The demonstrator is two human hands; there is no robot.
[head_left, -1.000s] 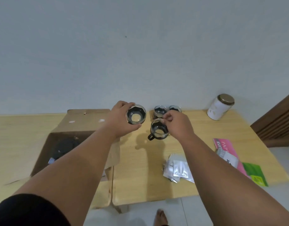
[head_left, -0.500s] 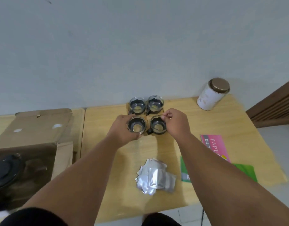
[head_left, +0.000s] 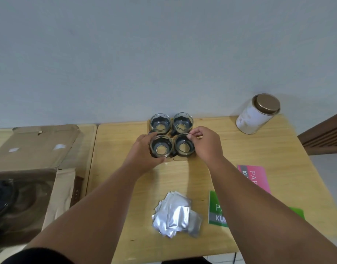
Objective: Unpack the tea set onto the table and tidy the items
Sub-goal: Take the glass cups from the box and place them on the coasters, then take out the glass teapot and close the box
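Fingers (head_left: 160, 159) of your left hand (head_left: 144, 155) wrap the front-left cup (head_left: 161, 146); right hand (head_left: 205, 143) fingers pinch the front-right cup (head_left: 184, 144) rim.

Both cups sit on the bench (head_left: 259, 149), just this side of the two rear cups (head_left: 171, 124) beyond your fingertips. Square them gently into line, avoid knocking glass together, then let go straight up.

The right forearm (head_left: 259, 197) hid most of the print on the pink card (head_left: 256, 178) and the middle of the green card (head_left: 217, 210), leaving only partial letters. The box (head_left: 25, 187) ran off the left edge, its dark contents (head_left: 2, 197) cut off and too dim to identify. The left hand (head_left: 143, 155) covered one cup's (head_left: 161, 146) near side. The tin's (head_left: 257, 115) label was unreadable.
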